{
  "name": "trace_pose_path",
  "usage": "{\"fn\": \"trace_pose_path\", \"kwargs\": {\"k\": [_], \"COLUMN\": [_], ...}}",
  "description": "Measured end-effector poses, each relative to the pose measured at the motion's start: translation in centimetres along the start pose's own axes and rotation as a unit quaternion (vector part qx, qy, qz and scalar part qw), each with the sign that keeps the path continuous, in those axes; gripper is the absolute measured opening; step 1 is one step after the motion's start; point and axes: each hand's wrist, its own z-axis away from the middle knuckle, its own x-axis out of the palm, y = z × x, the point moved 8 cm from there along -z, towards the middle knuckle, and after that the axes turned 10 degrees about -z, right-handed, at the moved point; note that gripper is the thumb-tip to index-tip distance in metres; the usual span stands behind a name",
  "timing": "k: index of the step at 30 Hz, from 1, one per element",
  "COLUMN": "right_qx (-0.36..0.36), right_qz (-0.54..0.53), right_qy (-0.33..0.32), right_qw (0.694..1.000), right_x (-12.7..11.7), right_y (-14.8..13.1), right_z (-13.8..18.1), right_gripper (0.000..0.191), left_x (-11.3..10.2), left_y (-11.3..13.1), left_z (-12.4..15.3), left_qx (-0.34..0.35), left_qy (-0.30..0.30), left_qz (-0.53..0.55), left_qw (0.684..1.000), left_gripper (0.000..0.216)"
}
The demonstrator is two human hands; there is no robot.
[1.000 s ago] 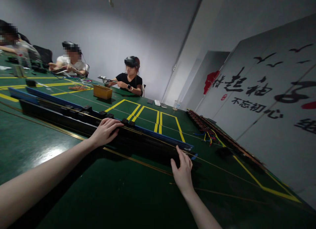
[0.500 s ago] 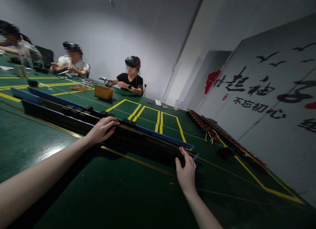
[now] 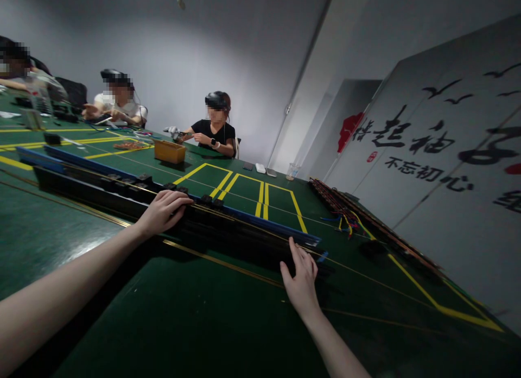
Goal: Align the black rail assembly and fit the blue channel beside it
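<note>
A long black trough-like channel (image 3: pixel 244 242) with blue edge strips (image 3: pixel 264 221) lies slantwise across the green table. A thin brass-coloured rod (image 3: pixel 228 215) runs along its top, and several small black blocks (image 3: pixel 144 179) sit along the far side. My left hand (image 3: pixel 165 210) is bent over the rod near the channel's middle, fingertips closed at it; what lies under them is partly hidden. Near the channel's right end, my right hand (image 3: pixel 301 277) has its thumb and index finger apart, the fingertips at the near upper edge by the rod.
More thin rods (image 3: pixel 220 261) lie on the table (image 3: pixel 163 323) in front of the channel. Beyond it stand a yellow-brown box (image 3: pixel 169 151) and yellow tape outlines. Bundled dark strips with coloured wires (image 3: pixel 345 223) lie at right. Several people sit across the table.
My right hand has shifted slightly left along the channel, and its index finger is more stretched out. My left hand stays at about the same spot on the rod.
</note>
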Motion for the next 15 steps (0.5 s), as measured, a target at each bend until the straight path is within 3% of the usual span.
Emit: {"fn": "trace_pose_path", "kwargs": {"k": [7, 15], "right_qx": [-0.014, 0.088], "right_qz": [0.011, -0.055], "right_qy": [-0.035, 0.085], "right_qw": [0.999, 0.991], "right_x": [0.5, -1.7], "right_y": [-0.7, 1.1], "right_z": [0.1, 0.0], "right_gripper": [0.065, 0.059], "left_x": [-0.4, 0.2], "left_y": [-0.3, -1.4], "left_z": [0.6, 2.5], "left_qx": [0.050, 0.023], "left_qy": [-0.003, -0.047], "left_qz": [-0.011, -0.020], "left_qw": [0.999, 0.998], "left_gripper": [0.031, 0.045]}}
